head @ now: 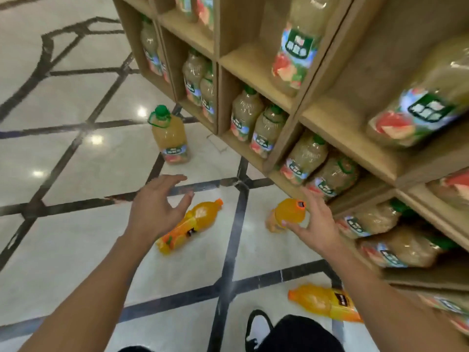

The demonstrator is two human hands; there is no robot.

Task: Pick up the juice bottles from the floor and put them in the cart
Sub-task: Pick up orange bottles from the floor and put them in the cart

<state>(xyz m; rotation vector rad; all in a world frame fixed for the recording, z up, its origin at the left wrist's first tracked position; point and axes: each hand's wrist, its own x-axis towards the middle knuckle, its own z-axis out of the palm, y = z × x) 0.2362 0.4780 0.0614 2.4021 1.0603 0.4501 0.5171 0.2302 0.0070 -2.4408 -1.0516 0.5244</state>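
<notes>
Orange bottle [288, 214] sits in the right grip [317, 224]; left grip [154, 207] released above another [189, 226].

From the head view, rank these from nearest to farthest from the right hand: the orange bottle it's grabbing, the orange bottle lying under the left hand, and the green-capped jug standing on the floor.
1. Orange bottle, gripped by the right hand, beside the shelf.
2. Lying orange bottle, to its left, below the left hand.
3. Green-capped jug, upright, farther off by the shelf's end.
</notes>
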